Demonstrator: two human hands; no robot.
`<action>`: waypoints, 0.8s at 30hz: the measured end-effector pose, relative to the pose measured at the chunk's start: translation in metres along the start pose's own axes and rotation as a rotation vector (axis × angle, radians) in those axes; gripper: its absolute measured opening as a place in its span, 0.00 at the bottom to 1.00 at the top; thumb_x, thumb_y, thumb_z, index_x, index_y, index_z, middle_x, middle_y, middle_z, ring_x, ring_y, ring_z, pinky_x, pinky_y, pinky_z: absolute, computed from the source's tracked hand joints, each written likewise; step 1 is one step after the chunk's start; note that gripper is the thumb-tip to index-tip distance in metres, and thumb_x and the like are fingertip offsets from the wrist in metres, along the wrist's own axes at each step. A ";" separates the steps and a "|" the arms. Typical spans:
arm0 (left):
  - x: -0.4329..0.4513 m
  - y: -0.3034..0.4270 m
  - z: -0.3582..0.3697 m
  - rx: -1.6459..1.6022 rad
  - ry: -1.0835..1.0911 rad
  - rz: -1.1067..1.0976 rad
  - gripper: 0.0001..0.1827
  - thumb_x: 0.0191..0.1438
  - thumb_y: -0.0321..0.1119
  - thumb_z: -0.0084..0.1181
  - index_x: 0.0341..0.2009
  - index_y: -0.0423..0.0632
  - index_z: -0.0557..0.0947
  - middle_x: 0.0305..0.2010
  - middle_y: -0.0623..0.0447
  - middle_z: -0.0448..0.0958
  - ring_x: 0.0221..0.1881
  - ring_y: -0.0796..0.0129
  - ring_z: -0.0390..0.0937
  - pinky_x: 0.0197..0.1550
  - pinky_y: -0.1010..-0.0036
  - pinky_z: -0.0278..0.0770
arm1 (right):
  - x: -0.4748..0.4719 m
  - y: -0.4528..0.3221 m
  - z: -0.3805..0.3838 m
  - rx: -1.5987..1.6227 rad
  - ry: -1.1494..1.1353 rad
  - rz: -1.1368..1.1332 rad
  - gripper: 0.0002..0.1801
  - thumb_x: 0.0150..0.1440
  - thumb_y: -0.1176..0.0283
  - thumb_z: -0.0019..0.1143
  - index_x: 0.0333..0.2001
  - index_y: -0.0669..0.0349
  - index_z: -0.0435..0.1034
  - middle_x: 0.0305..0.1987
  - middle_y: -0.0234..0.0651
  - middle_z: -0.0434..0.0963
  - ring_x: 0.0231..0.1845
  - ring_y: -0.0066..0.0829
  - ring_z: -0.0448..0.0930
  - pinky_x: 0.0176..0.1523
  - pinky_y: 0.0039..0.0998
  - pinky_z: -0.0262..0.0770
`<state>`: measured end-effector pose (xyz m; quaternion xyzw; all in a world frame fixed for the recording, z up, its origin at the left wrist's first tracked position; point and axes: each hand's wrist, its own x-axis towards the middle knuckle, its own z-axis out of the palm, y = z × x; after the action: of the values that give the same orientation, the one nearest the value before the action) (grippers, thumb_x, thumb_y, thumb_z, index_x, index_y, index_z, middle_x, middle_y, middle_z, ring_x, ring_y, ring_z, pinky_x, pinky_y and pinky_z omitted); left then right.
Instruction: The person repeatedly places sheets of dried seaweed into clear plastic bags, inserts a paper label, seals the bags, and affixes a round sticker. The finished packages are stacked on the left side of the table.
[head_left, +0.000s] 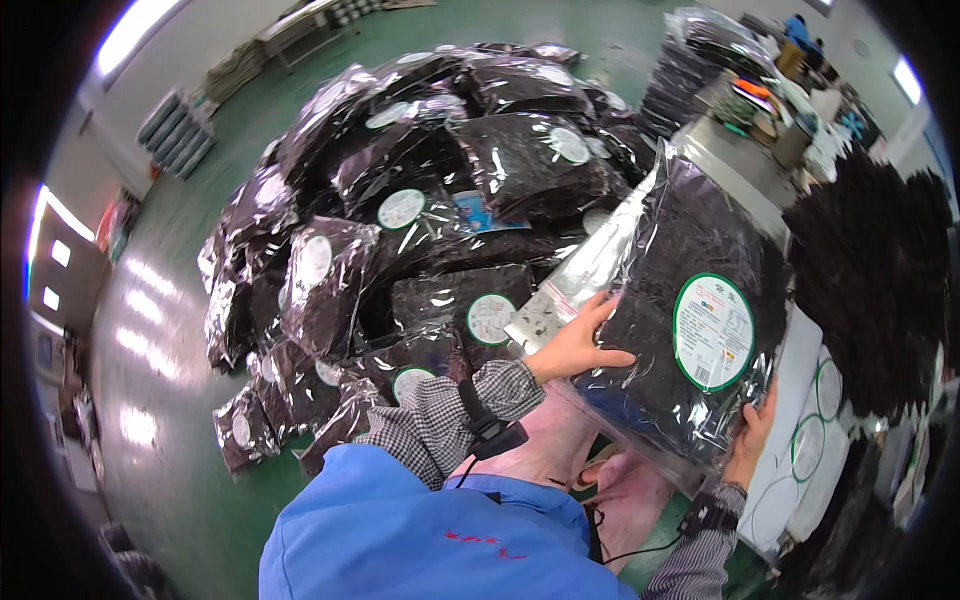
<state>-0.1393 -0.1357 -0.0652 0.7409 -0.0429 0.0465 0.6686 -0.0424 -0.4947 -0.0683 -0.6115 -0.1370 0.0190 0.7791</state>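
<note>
A large clear plastic bag (652, 360) packed with dark, dried strip-like material is held between my two hands in front of me. It tilts over the edge of a metal table. My left hand (581, 341) grips its left side, thumb on the front and fingers toward the side edge. My right hand (750, 439) clasps the lower right edge, its fingers partly hidden by the bag. On the bag's front sits an oval, green-rimmed label (713, 332) bearing print and a barcode.
Many similar filled bags (420, 157) lie heaped on the green floor (172, 360) to the left. At right, a sheet of oval labels (806, 450) lies beside loose dark strips (870, 277). Stacked bags (682, 75) rise behind the metal table (739, 169). A person (799, 37) is far back.
</note>
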 end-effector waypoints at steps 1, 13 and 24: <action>-0.011 0.003 -0.009 -0.046 0.088 -0.008 0.50 0.39 0.38 0.69 0.64 0.42 0.55 0.68 0.36 0.45 0.68 0.52 0.48 0.66 0.66 0.49 | 0.003 -0.017 0.020 -0.022 -0.055 -0.046 0.44 0.43 0.76 0.54 0.64 0.71 0.47 0.65 0.44 0.58 0.64 0.35 0.61 0.66 0.30 0.55; -0.056 0.021 -0.246 -0.346 1.261 0.426 0.43 0.39 0.24 0.62 0.62 0.40 0.59 0.47 0.45 0.72 0.44 0.63 0.72 0.47 0.70 0.71 | -0.001 -0.048 0.058 -0.765 -0.289 -0.100 0.41 0.48 0.64 0.60 0.63 0.66 0.53 0.68 0.43 0.55 0.70 0.38 0.53 0.69 0.37 0.46; 0.044 -0.049 -0.136 0.434 0.124 0.159 0.34 0.51 0.27 0.55 0.63 0.46 0.60 0.64 0.47 0.58 0.66 0.58 0.54 0.65 0.66 0.52 | -0.058 0.043 0.016 -1.586 -0.214 -0.127 0.34 0.51 0.58 0.54 0.56 0.69 0.60 0.64 0.50 0.59 0.65 0.47 0.58 0.65 0.45 0.52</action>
<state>-0.0908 0.0047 -0.0937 0.8573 -0.0490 0.1525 0.4892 -0.0961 -0.4797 -0.1175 -0.9687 -0.2185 -0.0698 0.0949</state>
